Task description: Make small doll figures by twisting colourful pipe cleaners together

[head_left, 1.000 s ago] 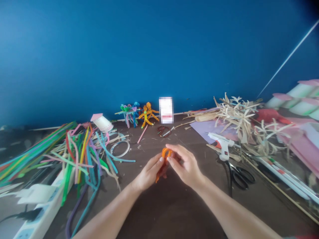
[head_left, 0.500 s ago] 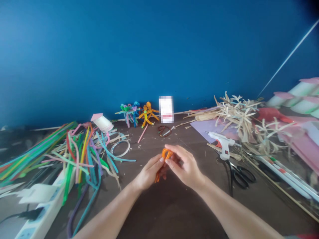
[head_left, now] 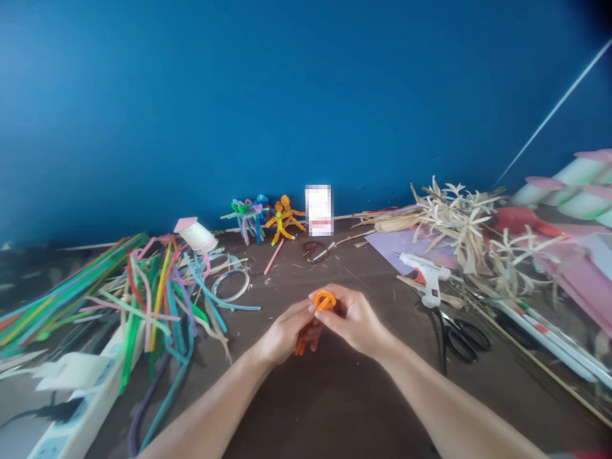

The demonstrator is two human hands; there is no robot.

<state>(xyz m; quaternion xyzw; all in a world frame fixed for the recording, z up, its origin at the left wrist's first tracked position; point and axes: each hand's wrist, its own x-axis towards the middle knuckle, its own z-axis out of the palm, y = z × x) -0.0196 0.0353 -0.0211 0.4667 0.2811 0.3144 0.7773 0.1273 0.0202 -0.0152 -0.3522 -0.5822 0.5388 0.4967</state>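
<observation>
An orange pipe cleaner [head_left: 325, 299], bent into a small loop, is pinched between both hands above the dark table. My left hand [head_left: 291, 330] is closed on its lower part, and an orange end pokes out beneath the fingers. The thumb and fingers of my right hand [head_left: 354, 319] grip the loop at the top. Part of the pipe cleaner is hidden inside the hands. Beyond them, small pipe-cleaner figures stand by the wall: yellow and orange ones [head_left: 282, 220] and a blue, green and pink group [head_left: 248, 217].
Loose pipe cleaners [head_left: 157, 287] and a white power strip [head_left: 90, 401] lie at left. On the right are a white glue gun [head_left: 431, 280], black-handled scissors [head_left: 466, 341] and dried husk strips [head_left: 454, 217]. A bead bracelet [head_left: 315, 252] lies ahead, near the blue wall [head_left: 296, 95].
The orange loop has tilted and now faces me more, looking wider and flatter. My right hand has shifted slightly left and down, with its fingers curled more around the loop.
</observation>
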